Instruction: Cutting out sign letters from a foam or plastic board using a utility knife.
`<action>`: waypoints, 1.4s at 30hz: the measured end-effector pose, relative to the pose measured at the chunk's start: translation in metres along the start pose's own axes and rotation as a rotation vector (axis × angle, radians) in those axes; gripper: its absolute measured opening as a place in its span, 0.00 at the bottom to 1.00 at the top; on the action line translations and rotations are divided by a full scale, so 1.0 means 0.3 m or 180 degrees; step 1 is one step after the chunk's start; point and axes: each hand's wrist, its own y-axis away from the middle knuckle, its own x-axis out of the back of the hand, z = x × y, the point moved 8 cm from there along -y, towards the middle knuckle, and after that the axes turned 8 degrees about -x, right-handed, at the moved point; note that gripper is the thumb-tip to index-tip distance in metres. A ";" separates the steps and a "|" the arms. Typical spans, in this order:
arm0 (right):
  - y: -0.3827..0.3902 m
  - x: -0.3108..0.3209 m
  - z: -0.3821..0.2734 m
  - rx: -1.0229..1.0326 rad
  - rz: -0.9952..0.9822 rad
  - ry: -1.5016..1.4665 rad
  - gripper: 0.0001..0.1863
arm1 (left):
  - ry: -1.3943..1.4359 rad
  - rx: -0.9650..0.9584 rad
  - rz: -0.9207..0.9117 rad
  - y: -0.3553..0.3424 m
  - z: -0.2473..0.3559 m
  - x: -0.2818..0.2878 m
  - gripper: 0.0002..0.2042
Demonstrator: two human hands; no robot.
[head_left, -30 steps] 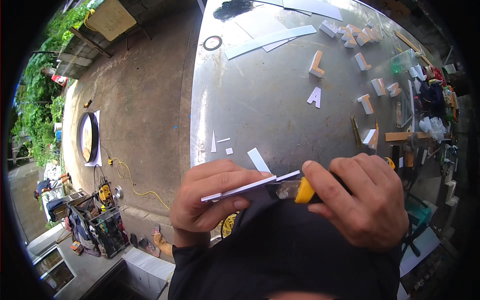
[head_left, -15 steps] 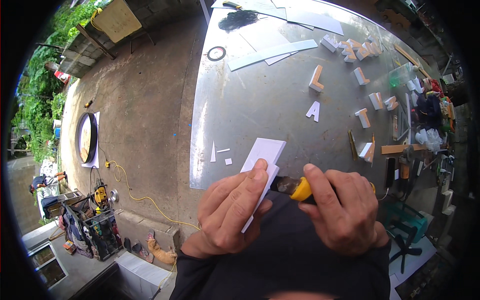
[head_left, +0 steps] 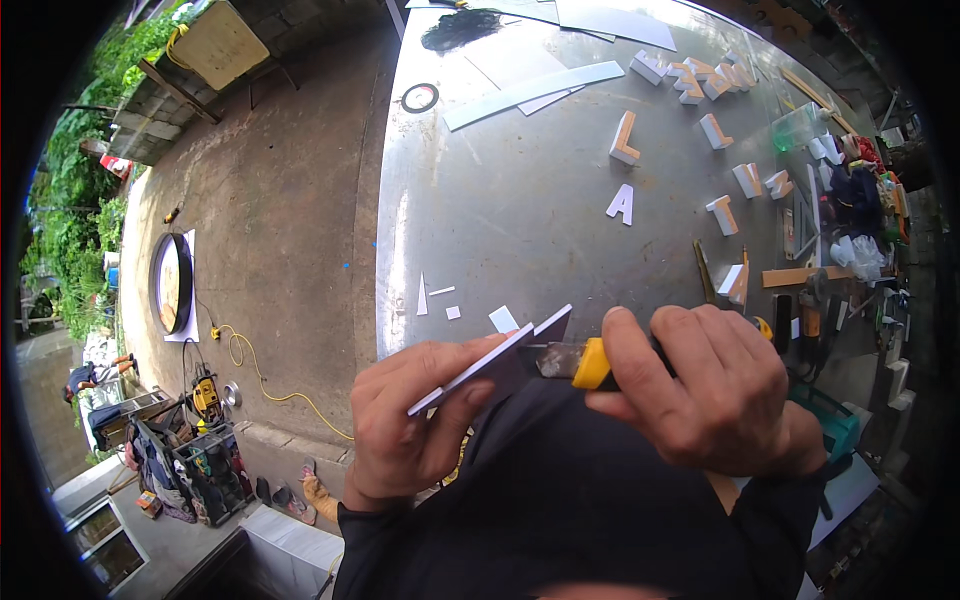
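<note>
Board (head_left: 506, 362) slants lengthwise, upper end right

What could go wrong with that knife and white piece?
The yellow knife in the right hand has its blade at the white piece, close to the left hand: a slip might cut that hand. The piece seems held in the air, not braced on the table, so it could twist or snap.
</note>
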 end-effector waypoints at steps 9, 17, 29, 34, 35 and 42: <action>-0.010 -0.010 -0.001 -0.0015 -0.0145 0.0128 0.21 | 0.0277 0.0710 0.0160 0.041 -0.049 -0.012 0.11; -0.015 -0.007 0.016 0.0026 -0.0260 0.0091 0.22 | 0.0459 0.0817 0.0126 0.043 -0.061 -0.024 0.10; -0.017 -0.026 0.033 0.0020 -0.0450 0.0151 0.21 | 0.0571 0.0864 0.0071 0.038 -0.080 -0.046 0.09; -0.017 -0.032 0.045 -0.0035 -0.0511 0.0104 0.21 | 0.0657 0.1193 0.0095 0.032 -0.089 -0.051 0.09; -0.019 -0.030 0.047 -0.0035 -0.0512 0.0104 0.21 | 0.0657 0.1193 0.0095 0.030 -0.088 -0.053 0.09; 0.005 -0.015 0.238 -0.0752 -0.0611 0.0409 0.22 | 0.0659 0.1016 0.0691 0.056 -0.099 0.067 0.09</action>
